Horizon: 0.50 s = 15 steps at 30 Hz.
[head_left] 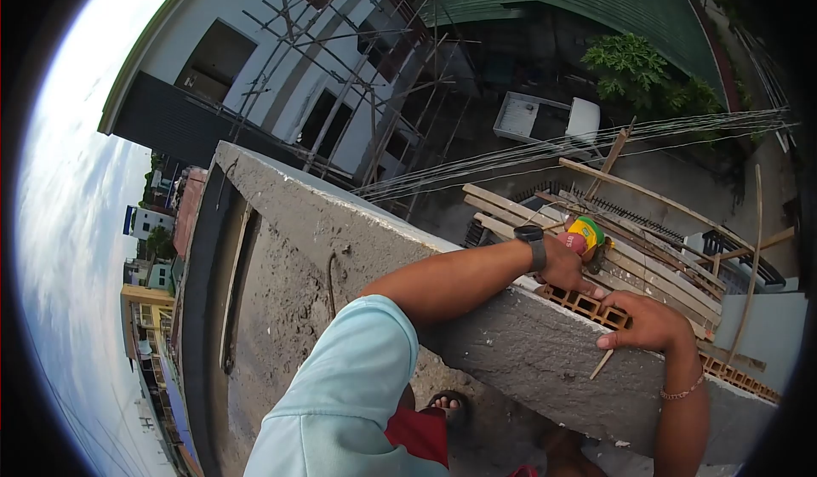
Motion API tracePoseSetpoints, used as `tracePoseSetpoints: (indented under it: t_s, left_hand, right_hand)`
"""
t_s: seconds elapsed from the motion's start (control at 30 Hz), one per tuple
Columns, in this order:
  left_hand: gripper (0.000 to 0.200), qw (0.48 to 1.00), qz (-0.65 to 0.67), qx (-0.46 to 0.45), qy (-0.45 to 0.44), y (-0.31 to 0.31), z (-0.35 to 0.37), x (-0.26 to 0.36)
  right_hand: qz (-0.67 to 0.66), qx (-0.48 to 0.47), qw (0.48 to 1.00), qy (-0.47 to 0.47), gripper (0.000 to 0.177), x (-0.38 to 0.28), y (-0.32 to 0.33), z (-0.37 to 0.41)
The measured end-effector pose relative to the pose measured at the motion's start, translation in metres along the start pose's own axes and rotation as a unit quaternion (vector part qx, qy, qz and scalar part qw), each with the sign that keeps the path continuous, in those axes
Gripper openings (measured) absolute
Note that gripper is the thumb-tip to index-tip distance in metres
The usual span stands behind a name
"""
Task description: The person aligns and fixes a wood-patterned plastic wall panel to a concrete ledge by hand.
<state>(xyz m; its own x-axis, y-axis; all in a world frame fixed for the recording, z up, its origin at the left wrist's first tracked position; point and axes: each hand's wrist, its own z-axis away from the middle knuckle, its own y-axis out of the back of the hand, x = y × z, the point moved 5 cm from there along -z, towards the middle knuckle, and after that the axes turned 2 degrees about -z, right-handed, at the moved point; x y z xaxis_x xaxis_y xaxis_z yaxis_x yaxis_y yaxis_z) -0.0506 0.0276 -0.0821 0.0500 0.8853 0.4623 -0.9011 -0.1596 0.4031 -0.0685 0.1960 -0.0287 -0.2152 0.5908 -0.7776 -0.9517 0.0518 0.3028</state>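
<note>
A brown perforated strip with square holes [582, 304] lies along the top edge of the grey wall [528, 341]. My left hand [568, 266], with a dark watch on the wrist, is on its upper end, fingers closed around the edge and partly hidden. Beside it my right hand [648, 322] grips the strip's lower end, thumb on the near wall face. A thin wooden stick [602, 364] lies against the wall just below that thumb. Touching or just beyond my left hand is a rounded yellow, green and red item [587, 234]; what it is remains unclear.
Long wooden planks [638, 281] and poles stand outside the wall. Wires [511, 149] cross above a white truck [545, 119] far below. Another perforated length [739, 377] continues along the wall. Bamboo scaffolding [366, 85] fronts a building. A sandalled foot [446, 404] shows below.
</note>
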Motion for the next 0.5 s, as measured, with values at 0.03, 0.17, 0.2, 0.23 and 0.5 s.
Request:
tracePoseSetpoints:
  t_s: [0.03, 0.17, 0.2, 0.23, 0.5]
  left_hand:
    - [0.093, 1.000, 0.003, -0.002, 0.011, 0.000, 0.001, -0.001]
    - [0.087, 0.999, -0.002, 0.027, 0.022, 0.007, 0.011, 0.006]
    - [0.084, 0.999, 0.008, 0.039, 0.031, 0.009, 0.015, 0.008]
    - [0.084, 0.999, 0.003, 0.041, 0.029, 0.013, 0.016, 0.011]
    - [0.070, 0.967, 0.031, 0.180, 0.178, 0.011, 0.039, 0.025]
  right_hand:
    - [0.002, 0.006, 1.000, -0.003, 0.071, 0.001, -0.002, 0.001]
    - [0.000, 0.022, 1.000, 0.002, 0.067, 0.003, -0.004, 0.002]
    - [0.008, 0.029, 1.000, 0.006, 0.062, 0.003, -0.003, 0.002]
    - [0.009, 0.035, 0.999, 0.005, 0.062, 0.002, 0.000, 0.002]
    - [-0.013, -0.008, 1.000, 0.000, 0.064, -0.003, 0.001, -0.001]
